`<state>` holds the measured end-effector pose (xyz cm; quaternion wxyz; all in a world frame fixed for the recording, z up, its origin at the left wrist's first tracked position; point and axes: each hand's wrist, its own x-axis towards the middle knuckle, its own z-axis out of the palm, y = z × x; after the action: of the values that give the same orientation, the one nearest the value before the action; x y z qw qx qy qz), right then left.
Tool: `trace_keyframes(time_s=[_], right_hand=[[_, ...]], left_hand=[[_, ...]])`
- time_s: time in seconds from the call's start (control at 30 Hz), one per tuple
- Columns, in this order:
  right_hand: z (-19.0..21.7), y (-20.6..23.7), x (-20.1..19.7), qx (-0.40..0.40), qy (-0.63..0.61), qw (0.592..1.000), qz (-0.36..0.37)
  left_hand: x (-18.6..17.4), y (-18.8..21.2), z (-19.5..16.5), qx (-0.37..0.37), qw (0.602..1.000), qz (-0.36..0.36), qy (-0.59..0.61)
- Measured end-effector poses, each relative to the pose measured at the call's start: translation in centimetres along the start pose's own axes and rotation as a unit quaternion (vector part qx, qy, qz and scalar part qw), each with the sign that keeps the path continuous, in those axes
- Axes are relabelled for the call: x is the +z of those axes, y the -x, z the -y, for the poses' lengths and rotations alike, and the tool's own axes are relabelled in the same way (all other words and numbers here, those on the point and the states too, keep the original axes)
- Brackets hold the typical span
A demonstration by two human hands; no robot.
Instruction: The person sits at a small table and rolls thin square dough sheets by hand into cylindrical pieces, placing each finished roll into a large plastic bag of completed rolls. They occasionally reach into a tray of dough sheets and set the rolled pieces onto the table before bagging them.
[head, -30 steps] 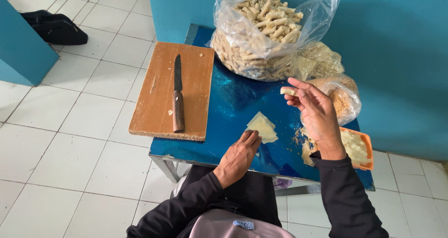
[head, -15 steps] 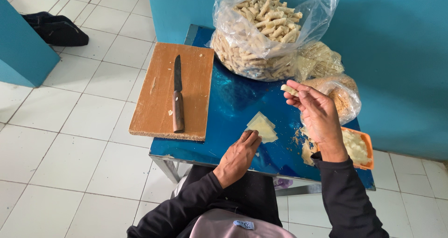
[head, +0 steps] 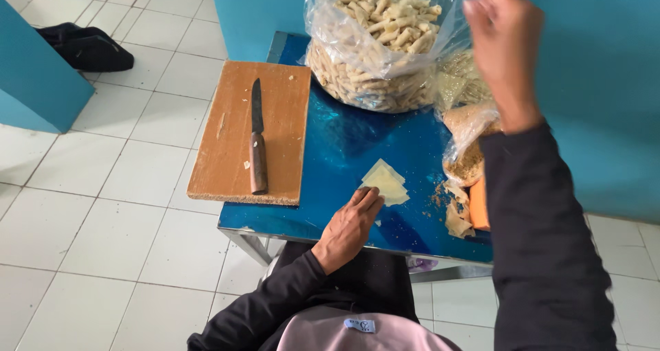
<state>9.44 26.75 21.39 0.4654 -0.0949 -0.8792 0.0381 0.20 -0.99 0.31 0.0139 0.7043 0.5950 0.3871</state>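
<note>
Left hand (head: 349,228) resting flat on blue worktop (head: 344,145), fingertips touching pale wrapper stack (head: 385,182). Right hand (head: 505,38) hovering raised, blurred, beside bag of rolls (head: 378,41); grip unclear. Knife (head: 257,138) lying on cutting board (head: 227,151).

left hand (head: 349,226) flat on blue table (head: 344,145), fingertips touching pale wrappers (head: 385,181). right hand (head: 504,45) raised near bag of rolls (head: 375,41), blurred, grip unclear. knife (head: 257,147) on board (head: 227,134).
</note>
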Motion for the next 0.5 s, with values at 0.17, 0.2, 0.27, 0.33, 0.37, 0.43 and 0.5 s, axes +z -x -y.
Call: trace_keyframes(time_s=[0.17, 0.2, 0.27, 0.33, 0.37, 0.43, 0.5], right_hand=[[-2.6, 11.4, -5.0, 0.215, 0.255, 0.901, 0.278], [-3.3, 13.6, -4.5, 0.214, 0.316, 0.864, 0.328], [-4.8, 16.8, -2.8, 0.318, 0.348, 0.782, 0.408], [-5.7, 18.7, -1.1, 0.302, 0.386, 0.765, 0.417], [-5.9, 19.3, -0.4, 0.295, 0.405, 0.757, 0.421], [-5.9, 19.4, 0.8, 0.307, 0.427, 0.698, 0.486], [-5.6, 18.8, 1.2, 0.329, 0.422, 0.666, 0.520]], left_hand=[[-0.4, 0.0, 0.2, -0.007, 1.000, 0.013, 0.015], [-0.4, -0.1, 0.2, -0.002, 1.000, 0.007, 0.017], [-0.2, -0.2, 0.3, 0.003, 0.999, -0.026, 0.041], [0.1, -0.7, 0.6, -0.017, 0.998, -0.056, 0.037], [0.2, -0.9, 0.8, -0.039, 0.997, -0.067, 0.022], [0.5, -1.2, 1.1, -0.075, 0.993, -0.087, 0.001], [0.7, -1.3, 1.5, -0.102, 0.989, -0.102, -0.013]])
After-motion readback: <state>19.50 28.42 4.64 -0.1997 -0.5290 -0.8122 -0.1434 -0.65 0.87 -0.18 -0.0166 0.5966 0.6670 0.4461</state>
